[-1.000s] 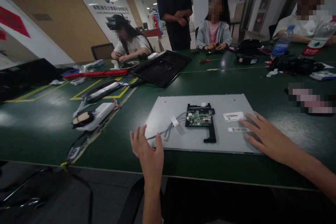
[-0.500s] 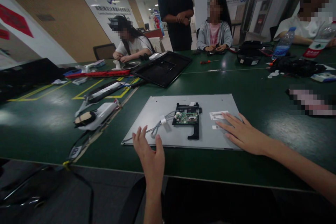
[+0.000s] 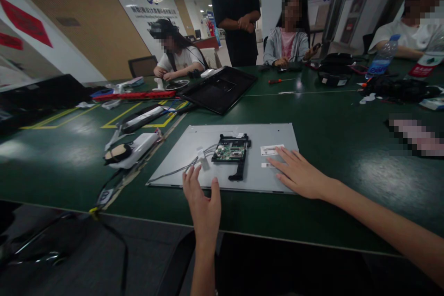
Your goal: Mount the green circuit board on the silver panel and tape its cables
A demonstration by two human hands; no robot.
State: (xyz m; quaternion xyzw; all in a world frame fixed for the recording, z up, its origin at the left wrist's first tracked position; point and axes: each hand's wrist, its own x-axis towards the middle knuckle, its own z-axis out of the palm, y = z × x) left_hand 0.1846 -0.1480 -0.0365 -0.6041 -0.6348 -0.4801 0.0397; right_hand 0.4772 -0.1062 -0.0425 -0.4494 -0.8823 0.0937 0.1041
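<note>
A grey metal panel lies flat on the green table, back side up. A small green circuit board in a black bracket sits at its middle, with grey wires running off to the left. White barcode labels are stuck to the right of the board. My right hand lies flat and open on the panel's right part, fingers by the labels. My left hand hovers open at the panel's near edge, fingertips close to the wires.
A black monitor shell lies farther back. A white device with cables sits to the left beside yellow floor-tape lines. A red screwdriver, water bottles and black bags stand at the far right. Several people sit or stand across the table.
The panel has slid to the left across the table under my right hand. My left hand stayed near its front edge.
</note>
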